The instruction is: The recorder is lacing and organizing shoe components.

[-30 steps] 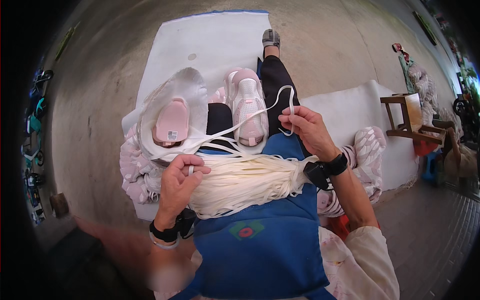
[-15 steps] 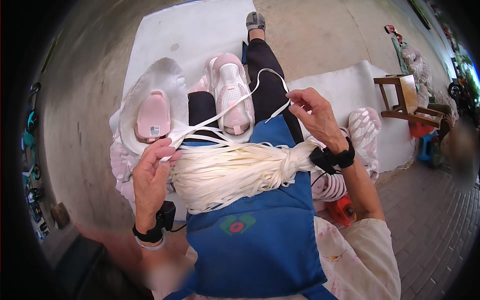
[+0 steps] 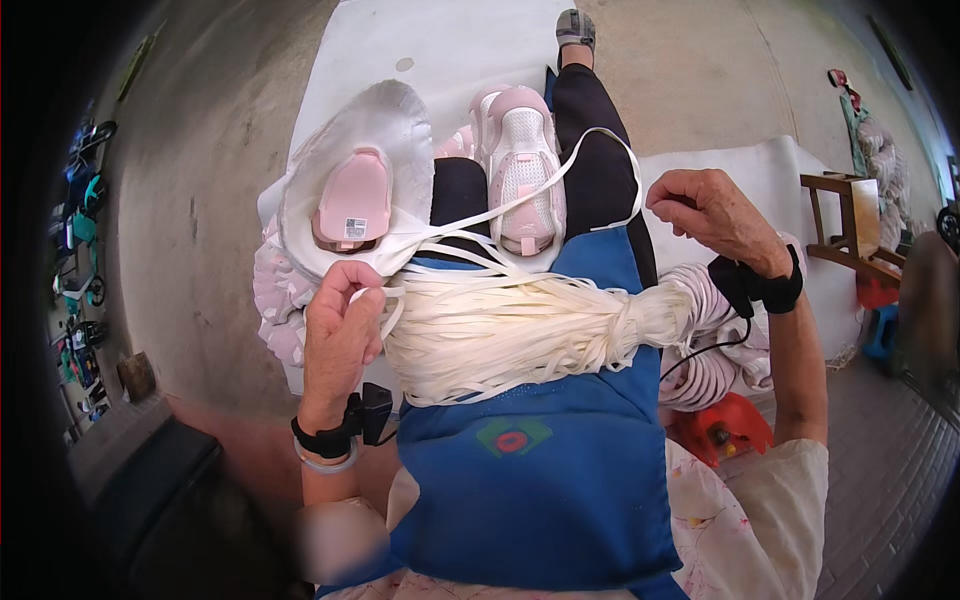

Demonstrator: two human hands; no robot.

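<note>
My left hand (image 3: 345,325) pinches a flat white shoelace (image 3: 392,292) between thumb and fingers at the left end of a big bundle of cream laces (image 3: 500,340). The bundle lies across my lap on a blue apron (image 3: 530,490) and is tied toward its right end. One lace runs up from there, over a pink and white shoe (image 3: 525,190), and loops down on the right. Just right of that loop hovers my right hand (image 3: 715,215), its fingers curled in and no lace visible in them. A pink shoe part with a silvery lining (image 3: 355,195) lies beyond my left hand.
More pink and white shoe parts (image 3: 280,290) are piled at the left, others under my right forearm. A red plastic object (image 3: 725,425) lies below them. White sheeting (image 3: 450,60) covers the floor ahead. A wooden stool (image 3: 855,220) stands at the right, near a blue stool (image 3: 880,330).
The whole view has shifted, so things sit further right. My right hand has drawn a little away from the lace loop, its fingers more curled. My left hand still pinches the lace.
</note>
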